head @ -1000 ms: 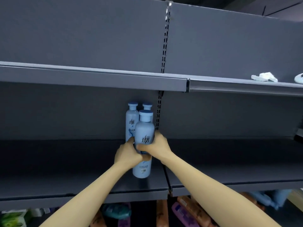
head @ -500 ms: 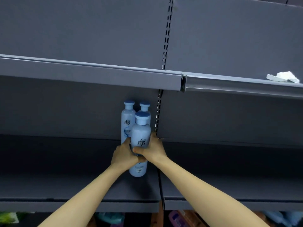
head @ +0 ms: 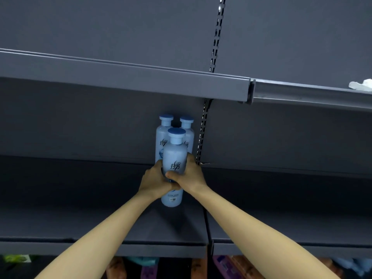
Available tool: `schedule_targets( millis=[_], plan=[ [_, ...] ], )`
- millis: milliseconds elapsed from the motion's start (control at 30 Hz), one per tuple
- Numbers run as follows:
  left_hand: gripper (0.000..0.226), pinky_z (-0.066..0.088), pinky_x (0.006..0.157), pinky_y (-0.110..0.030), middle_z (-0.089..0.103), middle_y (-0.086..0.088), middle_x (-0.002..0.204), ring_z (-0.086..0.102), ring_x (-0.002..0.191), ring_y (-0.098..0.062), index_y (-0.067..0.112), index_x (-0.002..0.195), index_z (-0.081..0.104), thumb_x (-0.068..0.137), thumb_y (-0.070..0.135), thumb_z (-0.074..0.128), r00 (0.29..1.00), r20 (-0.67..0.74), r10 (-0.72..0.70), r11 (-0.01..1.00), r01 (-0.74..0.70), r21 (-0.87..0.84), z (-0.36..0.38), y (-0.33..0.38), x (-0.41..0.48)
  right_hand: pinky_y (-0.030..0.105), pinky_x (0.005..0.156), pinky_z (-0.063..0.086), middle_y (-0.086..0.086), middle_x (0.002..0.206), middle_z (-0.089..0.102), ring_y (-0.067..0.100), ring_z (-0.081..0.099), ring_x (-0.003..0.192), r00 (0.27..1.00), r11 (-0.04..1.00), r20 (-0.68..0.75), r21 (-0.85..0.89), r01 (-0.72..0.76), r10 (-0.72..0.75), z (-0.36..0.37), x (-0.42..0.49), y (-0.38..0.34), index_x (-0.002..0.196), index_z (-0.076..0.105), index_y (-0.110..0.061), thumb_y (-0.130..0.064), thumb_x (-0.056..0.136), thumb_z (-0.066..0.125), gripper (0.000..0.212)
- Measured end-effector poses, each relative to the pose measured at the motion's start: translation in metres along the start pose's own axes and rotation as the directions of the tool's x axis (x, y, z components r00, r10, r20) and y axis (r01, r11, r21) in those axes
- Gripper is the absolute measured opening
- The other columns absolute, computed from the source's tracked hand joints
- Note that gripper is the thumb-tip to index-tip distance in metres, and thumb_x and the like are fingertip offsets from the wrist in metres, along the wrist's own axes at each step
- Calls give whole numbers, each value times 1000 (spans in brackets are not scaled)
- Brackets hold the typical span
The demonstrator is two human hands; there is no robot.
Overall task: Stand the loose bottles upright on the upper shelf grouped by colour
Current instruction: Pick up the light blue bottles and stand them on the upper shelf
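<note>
A person's left hand (head: pixel 155 179) and right hand (head: pixel 190 176) clamp curled fingers round a pale-blue plastic bottle with a darker blue cap (head: pixel 174 156), held upright on the dark grey metal shelf (head: pixel 80 198), just left of the slotted upright post (head: pixel 202 137). A matching left rear bottle (head: pixel 163 135) and right rear bottle (head: pixel 189 130) stand behind it, also left of the post.

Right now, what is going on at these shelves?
A person is stocking a grey shelf. The left hand and the right hand both grip one pale blue bottle with a darker blue cap, held upright. Two matching bottles stand upright just behind it, by the back panel. Whether the held bottle's base already rests on the shelf cannot be told. Blurred colourful items lie on the level below.
</note>
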State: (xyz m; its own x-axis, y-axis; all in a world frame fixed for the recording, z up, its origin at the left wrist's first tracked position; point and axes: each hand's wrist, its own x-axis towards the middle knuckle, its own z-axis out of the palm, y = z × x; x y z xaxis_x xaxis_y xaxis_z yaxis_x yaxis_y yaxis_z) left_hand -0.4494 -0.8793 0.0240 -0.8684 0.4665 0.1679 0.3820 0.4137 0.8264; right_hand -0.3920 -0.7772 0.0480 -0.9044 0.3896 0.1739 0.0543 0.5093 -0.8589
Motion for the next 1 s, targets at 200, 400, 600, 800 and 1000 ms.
schedule_targets(
  millis=[200, 400, 600, 800, 1000],
  plan=[
    [65, 51, 79, -26, 62, 5, 102, 61, 95, -12, 20, 117, 46, 64, 16, 82, 998, 56, 16, 997, -12, -74, -1, -6, 2, 24, 81, 46, 2, 117, 57, 10, 53, 101, 998, 998, 36, 31, -46, 45, 0, -2, 9, 126, 44, -10, -15, 79, 72, 55],
    [84, 45, 78, -19, 55, 5, 112, 55, 102, -10, 24, 130, 32, 64, 6, 81, 979, 200, 24, 998, -11, -68, -1, -17, -1, 31, 87, 52, 4, 114, 58, 18, 59, 107, 993, 993, -2, 16, -121, 121, 19, -5, 30, 112, 43, -15, -18, 72, 78, 52],
    [82, 43, 70, -11, 53, 6, 107, 53, 98, -8, 17, 132, 33, 65, 1, 78, 981, 192, 23, 998, -10, -67, -2, -23, 2, 29, 83, 53, -2, 103, 58, 14, 59, 99, 994, 995, -52, 10, -99, 99, 26, 1, 31, 115, 50, -10, -13, 71, 78, 52],
    [83, 46, 80, -23, 54, 2, 112, 53, 100, -11, 15, 133, 32, 65, 0, 77, 989, 148, 10, 999, -5, -36, -12, -29, 12, 27, 77, 52, -4, 99, 58, 15, 60, 98, 996, 998, -61, 28, -65, 67, 40, 13, 27, 112, 51, -10, -12, 72, 76, 47],
    [83, 44, 75, -19, 53, 5, 109, 53, 97, -9, 15, 135, 31, 67, 2, 77, 989, 148, -16, 999, 22, -37, -20, -39, 25, 18, 70, 46, -7, 93, 56, 9, 57, 89, 996, 997, -56, 47, -68, 71, 52, 25, 20, 104, 48, -15, -11, 74, 74, 41]
  ],
)
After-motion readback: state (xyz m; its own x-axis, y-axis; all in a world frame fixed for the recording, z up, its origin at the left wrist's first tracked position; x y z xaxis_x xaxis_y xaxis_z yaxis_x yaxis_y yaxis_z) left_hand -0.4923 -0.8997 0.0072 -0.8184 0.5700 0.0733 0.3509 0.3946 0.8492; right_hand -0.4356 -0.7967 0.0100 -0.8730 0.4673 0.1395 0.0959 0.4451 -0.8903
